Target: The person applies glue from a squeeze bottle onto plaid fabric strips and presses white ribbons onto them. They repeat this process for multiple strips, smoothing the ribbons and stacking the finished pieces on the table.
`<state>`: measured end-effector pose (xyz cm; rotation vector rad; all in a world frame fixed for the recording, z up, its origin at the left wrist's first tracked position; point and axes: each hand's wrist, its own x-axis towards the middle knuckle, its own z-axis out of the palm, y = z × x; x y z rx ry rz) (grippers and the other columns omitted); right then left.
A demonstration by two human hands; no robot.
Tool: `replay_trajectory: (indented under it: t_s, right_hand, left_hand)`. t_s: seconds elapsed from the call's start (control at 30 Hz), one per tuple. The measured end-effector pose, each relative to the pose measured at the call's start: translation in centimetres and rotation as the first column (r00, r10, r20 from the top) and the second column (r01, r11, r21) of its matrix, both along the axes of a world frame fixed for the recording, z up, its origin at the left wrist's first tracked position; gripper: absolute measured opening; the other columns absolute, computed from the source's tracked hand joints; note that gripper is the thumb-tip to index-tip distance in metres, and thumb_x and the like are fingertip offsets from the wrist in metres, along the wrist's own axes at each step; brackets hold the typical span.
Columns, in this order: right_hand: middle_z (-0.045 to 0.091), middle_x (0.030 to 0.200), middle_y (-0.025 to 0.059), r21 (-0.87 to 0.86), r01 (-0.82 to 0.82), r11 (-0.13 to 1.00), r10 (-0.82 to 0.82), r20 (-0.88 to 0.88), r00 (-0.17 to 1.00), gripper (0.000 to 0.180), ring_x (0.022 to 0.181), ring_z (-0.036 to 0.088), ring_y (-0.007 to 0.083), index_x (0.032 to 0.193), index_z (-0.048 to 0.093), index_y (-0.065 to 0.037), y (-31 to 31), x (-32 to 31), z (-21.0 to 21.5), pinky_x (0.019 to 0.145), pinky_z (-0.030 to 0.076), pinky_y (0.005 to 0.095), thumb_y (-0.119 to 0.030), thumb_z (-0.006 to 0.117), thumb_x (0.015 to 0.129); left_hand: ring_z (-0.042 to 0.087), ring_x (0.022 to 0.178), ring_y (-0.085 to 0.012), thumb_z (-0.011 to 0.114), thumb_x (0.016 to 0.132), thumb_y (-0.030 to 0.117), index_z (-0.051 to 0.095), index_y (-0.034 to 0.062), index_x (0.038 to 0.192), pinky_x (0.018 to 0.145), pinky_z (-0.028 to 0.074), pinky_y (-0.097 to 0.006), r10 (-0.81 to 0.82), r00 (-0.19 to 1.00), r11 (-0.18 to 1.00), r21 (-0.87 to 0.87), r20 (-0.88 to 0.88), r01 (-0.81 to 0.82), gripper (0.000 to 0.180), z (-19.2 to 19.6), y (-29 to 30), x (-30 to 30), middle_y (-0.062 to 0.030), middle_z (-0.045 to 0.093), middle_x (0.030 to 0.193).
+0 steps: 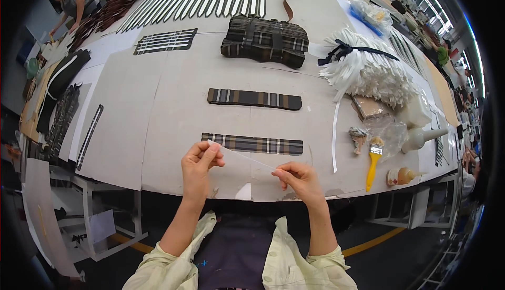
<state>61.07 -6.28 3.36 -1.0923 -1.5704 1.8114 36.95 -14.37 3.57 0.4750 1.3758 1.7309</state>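
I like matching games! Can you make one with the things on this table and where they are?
Things:
1. clear strip
2. yellow brush
3. white bundle
4. plaid stack

Places:
A. tied with a dark ribbon, far right
B. held between the left hand and right hand
C. far middle of the table
D. near right edge, beside a glue bottle

Pairs: 1-B, 2-D, 3-A, 4-C

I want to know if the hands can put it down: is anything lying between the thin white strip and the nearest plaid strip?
Nothing visible does. The left hand and right hand pinch the thin white strip by its ends, just in front of the nearest plaid strip. Only bare grey table shows between them.
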Motion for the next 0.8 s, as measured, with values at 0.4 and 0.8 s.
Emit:
replay_trajectory:
  t_s: [0.4, 0.8]
  right_hand:
    - [0.062, 0.073, -0.0009, 0.115, 0.391, 0.913, -0.403, 0.109, 0.909, 0.014, 0.064, 0.056, 0.0062, 0.095, 0.070, 0.001, 1.4, 1.3, -2.0, 0.059, 0.044, 0.0215, -0.013, 0.070, 0.094]
    - [0.066, 0.075, 0.0119, 0.572, 0.251, 0.781, -0.498, 0.328, 0.803, 0.009, 0.060, 0.060, 0.0188, 0.090, 0.065, 0.003, 4.1, -0.5, -3.1, 0.058, 0.049, 0.0316, -0.005, 0.067, 0.091]
  left_hand:
    - [0.057, 0.069, -0.0058, 0.069, 0.094, 0.010, 0.068, 0.0005, 0.096, 0.062, 0.047, -0.022, 0.010, 0.926, 0.990, -0.129, -0.377, -0.064, 0.010, -3.5, -0.7, -2.6, -0.0009, 0.064, 0.081]
    - [0.051, 0.062, -0.0051, 0.072, 0.088, 0.004, 0.067, -0.0016, 0.088, 0.057, 0.043, -0.021, -0.045, 0.718, 0.957, -0.235, -0.695, -0.168, 0.007, -3.4, 2.0, -3.4, 0.0000, 0.062, 0.074]
